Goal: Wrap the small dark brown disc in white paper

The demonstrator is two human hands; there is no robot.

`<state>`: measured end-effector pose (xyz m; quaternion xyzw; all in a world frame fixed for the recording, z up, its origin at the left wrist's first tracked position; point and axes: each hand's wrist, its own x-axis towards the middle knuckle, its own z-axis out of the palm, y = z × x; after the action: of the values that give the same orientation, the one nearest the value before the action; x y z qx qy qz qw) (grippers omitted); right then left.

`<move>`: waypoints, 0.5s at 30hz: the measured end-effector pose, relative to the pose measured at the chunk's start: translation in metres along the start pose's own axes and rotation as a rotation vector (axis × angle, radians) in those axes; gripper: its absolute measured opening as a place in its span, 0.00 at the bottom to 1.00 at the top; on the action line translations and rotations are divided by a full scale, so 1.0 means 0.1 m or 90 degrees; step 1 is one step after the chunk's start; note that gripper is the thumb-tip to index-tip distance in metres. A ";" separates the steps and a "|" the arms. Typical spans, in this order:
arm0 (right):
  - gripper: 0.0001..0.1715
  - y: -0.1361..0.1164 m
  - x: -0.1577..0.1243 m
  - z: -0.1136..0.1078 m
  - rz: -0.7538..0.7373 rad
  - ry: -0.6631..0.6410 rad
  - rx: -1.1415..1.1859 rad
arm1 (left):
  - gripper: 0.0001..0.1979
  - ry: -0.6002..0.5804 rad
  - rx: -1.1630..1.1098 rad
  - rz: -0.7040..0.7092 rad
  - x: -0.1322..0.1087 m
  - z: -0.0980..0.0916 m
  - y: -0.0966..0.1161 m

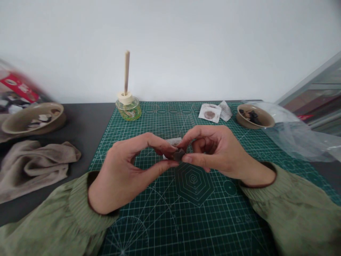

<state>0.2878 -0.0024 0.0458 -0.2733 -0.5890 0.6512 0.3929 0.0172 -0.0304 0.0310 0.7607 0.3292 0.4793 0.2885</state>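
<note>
Between my two hands is a small dark grey-brown lump (179, 154), its kind not clear. My left hand (133, 167) pinches it from the left with thumb and fingertips. From the right, the thumb and index finger of my right hand (213, 149) close on it, with the other fingers curled. Behind the fingertips a white piece (174, 140), like a paper square, shows in part; the fingers hide the rest. Under both hands lies a green cutting mat (197, 220) with printed lines.
A glass diffuser bottle (128, 107) with sticks stands at the back. Small white packets (210, 113) with brown stains lie near a bowl of dark pieces (254, 121). Clear plastic (298, 135) spreads at right. To the left are a bowl with pale pieces (34, 119) and a cloth (34, 163).
</note>
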 end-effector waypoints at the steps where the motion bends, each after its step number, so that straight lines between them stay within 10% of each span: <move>1: 0.23 0.00 0.00 0.00 0.000 -0.001 0.001 | 0.06 -0.002 -0.009 -0.006 0.00 0.00 0.00; 15: 0.21 -0.04 0.00 0.04 0.015 -0.012 0.023 | 0.09 -0.018 -0.155 -0.106 0.08 -0.02 0.02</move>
<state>0.2859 -0.0048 0.0504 -0.2673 -0.5774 0.6689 0.3843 0.0188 -0.0251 0.0379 0.6970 0.3262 0.4793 0.4220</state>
